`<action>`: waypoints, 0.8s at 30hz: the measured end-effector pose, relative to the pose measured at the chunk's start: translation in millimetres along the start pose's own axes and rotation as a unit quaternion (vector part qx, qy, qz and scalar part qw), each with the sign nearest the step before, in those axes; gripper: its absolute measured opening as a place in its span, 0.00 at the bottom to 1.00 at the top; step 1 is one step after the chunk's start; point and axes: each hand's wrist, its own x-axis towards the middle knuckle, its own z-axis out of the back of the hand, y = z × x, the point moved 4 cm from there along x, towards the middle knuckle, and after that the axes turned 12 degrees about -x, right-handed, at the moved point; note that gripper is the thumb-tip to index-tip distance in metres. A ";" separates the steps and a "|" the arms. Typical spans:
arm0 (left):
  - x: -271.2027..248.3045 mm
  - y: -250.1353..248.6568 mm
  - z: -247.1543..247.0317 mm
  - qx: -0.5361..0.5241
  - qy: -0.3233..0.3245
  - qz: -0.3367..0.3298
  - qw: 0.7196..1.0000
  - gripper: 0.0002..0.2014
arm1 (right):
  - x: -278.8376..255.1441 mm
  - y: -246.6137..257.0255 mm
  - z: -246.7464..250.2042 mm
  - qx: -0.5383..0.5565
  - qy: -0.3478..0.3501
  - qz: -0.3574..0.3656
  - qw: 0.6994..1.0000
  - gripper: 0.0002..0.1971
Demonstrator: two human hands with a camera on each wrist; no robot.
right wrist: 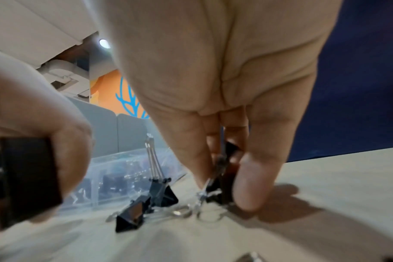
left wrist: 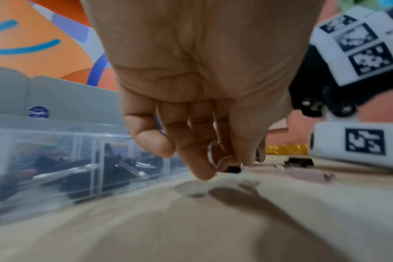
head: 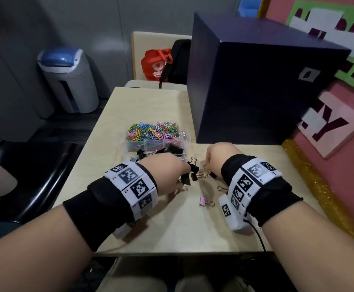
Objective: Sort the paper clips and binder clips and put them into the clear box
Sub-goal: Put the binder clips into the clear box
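The clear box [head: 187, 137] stands mid-table, its back compartments heaped with coloured paper clips [head: 153, 130] and its front one holding black binder clips [head: 173, 149]. My left hand [head: 178, 175] is just in front of the box, fingers curled round a black binder clip [right wrist: 27, 177]; its wire handle [left wrist: 215, 157] shows between the fingers. My right hand [head: 208, 163] is close beside it and pinches a small black binder clip [right wrist: 222, 180] against the table between thumb and fingers. Between the hands lie loose black binder clips [head: 194, 171]. A pink binder clip [head: 203, 201] lies nearer me.
A large dark blue box [head: 256, 81] stands at the back right, right behind my right hand. The pale table [head: 171, 228] ends at a gold glitter strip [head: 310, 186] on the right. A grey bin [head: 70, 81] and a black seat [head: 35, 175] are off to the left.
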 end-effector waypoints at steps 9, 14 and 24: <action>-13.1 45.8 48.2 -0.075 -0.152 0.092 0.981 0.09 | -25.7 4.0 43.1 0.317 -0.244 0.018 0.916 0.08; -18.9 65.0 54.3 -0.082 -0.196 0.142 0.967 0.18 | -25.7 18.5 48.5 0.314 -0.220 0.053 0.922 0.16; 5.9 -0.9 11.9 -0.038 -0.102 0.007 0.994 0.23 | -25.7 5.7 8.5 0.011 0.032 0.044 0.998 0.27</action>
